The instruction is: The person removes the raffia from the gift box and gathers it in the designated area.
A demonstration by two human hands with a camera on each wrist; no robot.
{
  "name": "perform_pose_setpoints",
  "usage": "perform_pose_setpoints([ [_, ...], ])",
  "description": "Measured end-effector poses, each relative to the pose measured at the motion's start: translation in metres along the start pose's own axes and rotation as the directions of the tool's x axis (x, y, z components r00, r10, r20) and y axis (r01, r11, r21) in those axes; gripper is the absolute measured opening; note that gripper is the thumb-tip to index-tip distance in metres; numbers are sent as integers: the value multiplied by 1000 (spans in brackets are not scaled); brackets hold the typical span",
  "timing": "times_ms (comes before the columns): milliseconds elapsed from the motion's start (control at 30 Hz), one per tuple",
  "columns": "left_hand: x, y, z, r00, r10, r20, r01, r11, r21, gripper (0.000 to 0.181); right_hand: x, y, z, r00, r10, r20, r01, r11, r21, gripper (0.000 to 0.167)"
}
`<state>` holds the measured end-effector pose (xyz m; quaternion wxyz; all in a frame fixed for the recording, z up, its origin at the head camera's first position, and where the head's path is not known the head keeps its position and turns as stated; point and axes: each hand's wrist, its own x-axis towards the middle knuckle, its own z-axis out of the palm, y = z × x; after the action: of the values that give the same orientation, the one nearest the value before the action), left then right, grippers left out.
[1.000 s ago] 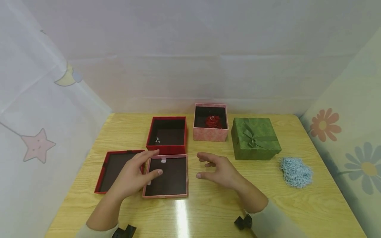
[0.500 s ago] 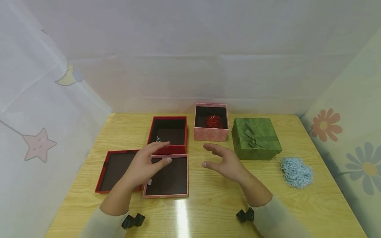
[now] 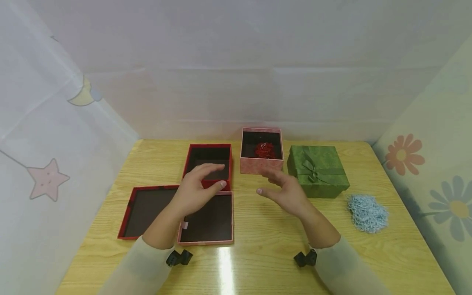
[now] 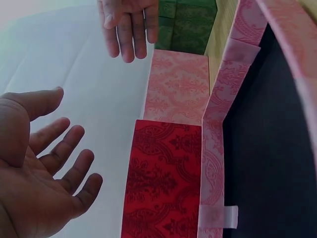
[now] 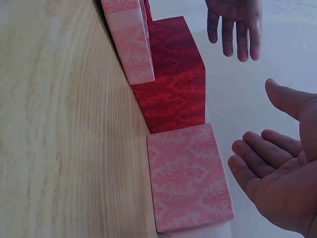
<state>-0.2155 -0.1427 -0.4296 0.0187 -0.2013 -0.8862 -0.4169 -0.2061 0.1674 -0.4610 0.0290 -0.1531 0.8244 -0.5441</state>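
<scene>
My left hand (image 3: 195, 191) hovers over the near edge of the red box (image 3: 211, 182) and the far edge of the pink lid (image 3: 207, 221), palm turned inward, fingers loosely extended, holding nothing. Facing it, my right hand (image 3: 289, 192) hangs above the table, left of the green box (image 3: 318, 172) with its ribbon bow, and is likewise without a grip on anything. At the back stands the pink box (image 3: 261, 165), open-topped, with red shredded paper (image 3: 265, 150) inside. In both wrist views the two palms face each other, apart.
An upturned red lid (image 3: 147, 213) lies at the left, beside the pink lid. A heap of pale blue shredded paper (image 3: 368, 214) sits on the wooden table (image 3: 265, 262) at the right. Printed cloth walls (image 3: 236, 94) enclose the back and sides.
Both hands have moved forward and slightly to the right, the left from over the lids toward the red box. The boxes, lids and shredded paper stay where they were.
</scene>
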Motion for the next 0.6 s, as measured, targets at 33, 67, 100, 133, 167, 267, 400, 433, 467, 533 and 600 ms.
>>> perform_pose_setpoints([
  [33, 4, 1, 1, 1000, -5, -3, 5, 1000, 2, 50, 1, 0, -1, 1000, -1, -1, 1, 1000, 2, 66],
  [67, 7, 1, 2, 1000, -8, -5, 8, 1000, 1, 50, 2, 0, -2, 1000, -3, -5, 3, 1000, 3, 66],
  [100, 11, 1, 3, 1000, -13, -10, 13, 1000, 0, 49, 3, 0, -3, 1000, -7, -8, 7, 1000, 8, 65],
  [133, 15, 2, 4, 1000, -20, -14, 20, 1000, 1, 48, 4, 0, -5, 1000, -10, -12, 10, 1000, 13, 65],
  [167, 18, 2, 4, 1000, -23, -20, 23, 1000, 5, 47, 5, 0, -6, 1000, -16, -15, 16, 1000, 15, 64],
  [267, 30, 4, 6, 999, -21, -30, 21, 1000, 5, 44, 9, -1, -9, 999, -26, -26, 27, 999, 27, 62],
  [400, 44, 8, 11, 999, -19, -34, 20, 999, 27, 43, 14, -1, -12, 999, -20, -40, 21, 999, 32, 63],
  [433, 48, 8, 14, 999, -22, -34, 23, 999, 35, 43, 15, -1, -13, 999, -15, -46, 16, 999, 29, 63],
  [467, 51, 8, 16, 999, -24, -34, 25, 999, 48, 44, 16, 0, -13, 999, -12, -51, 13, 1000, 28, 63],
  [533, 59, 9, 21, 999, -23, -31, 25, 997, 78, 45, 18, 0, -12, 998, -5, -65, 7, 999, 31, 64],
  [600, 67, 9, 27, 1000, -15, -28, 18, 994, 111, 46, 19, 1, -12, 997, 3, -77, 0, 999, 33, 65],
])
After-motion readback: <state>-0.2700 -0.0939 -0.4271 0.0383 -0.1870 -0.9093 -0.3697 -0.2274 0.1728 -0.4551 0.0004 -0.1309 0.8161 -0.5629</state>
